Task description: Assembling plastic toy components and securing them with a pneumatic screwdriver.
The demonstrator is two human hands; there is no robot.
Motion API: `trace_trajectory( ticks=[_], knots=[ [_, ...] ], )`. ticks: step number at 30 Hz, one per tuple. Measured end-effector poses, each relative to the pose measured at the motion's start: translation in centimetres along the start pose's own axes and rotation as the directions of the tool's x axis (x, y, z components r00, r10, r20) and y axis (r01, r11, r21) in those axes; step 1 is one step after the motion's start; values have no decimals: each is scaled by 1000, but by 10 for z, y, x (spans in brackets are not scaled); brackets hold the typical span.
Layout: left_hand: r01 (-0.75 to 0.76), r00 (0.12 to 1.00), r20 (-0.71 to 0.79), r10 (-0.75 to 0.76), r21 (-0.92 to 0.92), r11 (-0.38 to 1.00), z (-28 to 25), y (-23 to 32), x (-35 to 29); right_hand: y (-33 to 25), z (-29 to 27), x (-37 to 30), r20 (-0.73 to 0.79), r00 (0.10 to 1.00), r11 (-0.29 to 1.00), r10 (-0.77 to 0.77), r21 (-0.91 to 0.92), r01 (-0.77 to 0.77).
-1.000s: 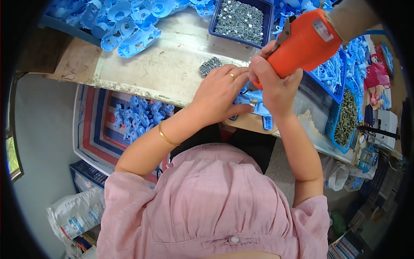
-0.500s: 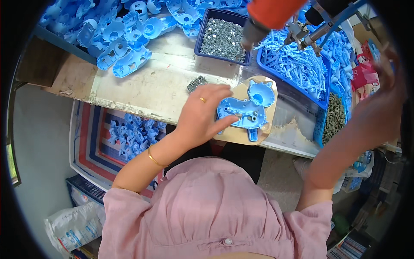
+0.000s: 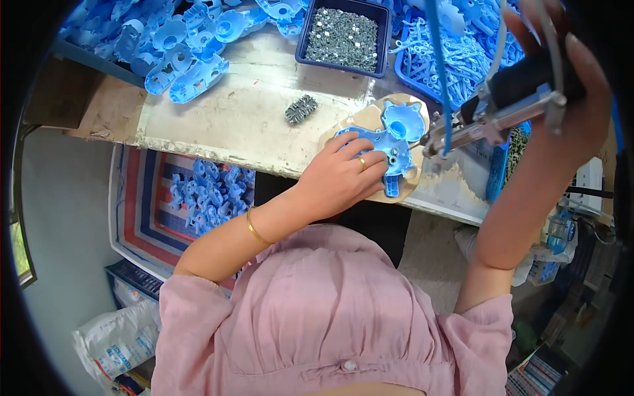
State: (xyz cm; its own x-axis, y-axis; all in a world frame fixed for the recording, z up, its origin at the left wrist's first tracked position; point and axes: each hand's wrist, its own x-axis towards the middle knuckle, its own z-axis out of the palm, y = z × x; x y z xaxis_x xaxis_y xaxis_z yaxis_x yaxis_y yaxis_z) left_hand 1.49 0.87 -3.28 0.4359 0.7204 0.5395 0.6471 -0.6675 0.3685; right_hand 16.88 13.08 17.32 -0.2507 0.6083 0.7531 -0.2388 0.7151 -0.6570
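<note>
Pressure from the left hand [image 3: 340, 178] pinned a blue plastic housing [image 3: 389, 142] flat on a round wooden jig [image 3: 409, 188] at the near edge of the table [image 3: 244, 112], palm and fingers spread open over its left half, closed around nothing. The right hand [image 3: 571, 86] was wrapped tight round a hanging power driver [image 3: 502, 109], whose tip sat just right of the housing's middle. To do this well, the judgement was that the left grip should press straight down and keep its fingertips clear of the tip, while the driver came in square to the hole. Beyond the left grip lay a small dark clump of screws [image 3: 301, 109], farther off a dark blue tray of screws [image 3: 343, 36], and loose blue parts [image 3: 178, 53] heaped at the far left.
</note>
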Motion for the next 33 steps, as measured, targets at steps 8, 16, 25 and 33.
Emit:
trace_trajectory(
  ticks=[8,16,25,33],
  knots=[
    [-24,1000,-13,24,41,999,8,0,1,-9,11,-32,-199,955,967,221,-80,-240],
    [10,1000,-12,-10,40,999,4,2,3,-24,41,-39,-479,842,907,247,-191,-375],
    [4,999,52,-6,41,999,-4,14,13,-19,-22,19,-269,953,986,138,-53,-158],
    [332,917,348,-195,-395,857,-147,28,25,64,-70,32,-97,995,998,-17,-56,12]
  ],
)
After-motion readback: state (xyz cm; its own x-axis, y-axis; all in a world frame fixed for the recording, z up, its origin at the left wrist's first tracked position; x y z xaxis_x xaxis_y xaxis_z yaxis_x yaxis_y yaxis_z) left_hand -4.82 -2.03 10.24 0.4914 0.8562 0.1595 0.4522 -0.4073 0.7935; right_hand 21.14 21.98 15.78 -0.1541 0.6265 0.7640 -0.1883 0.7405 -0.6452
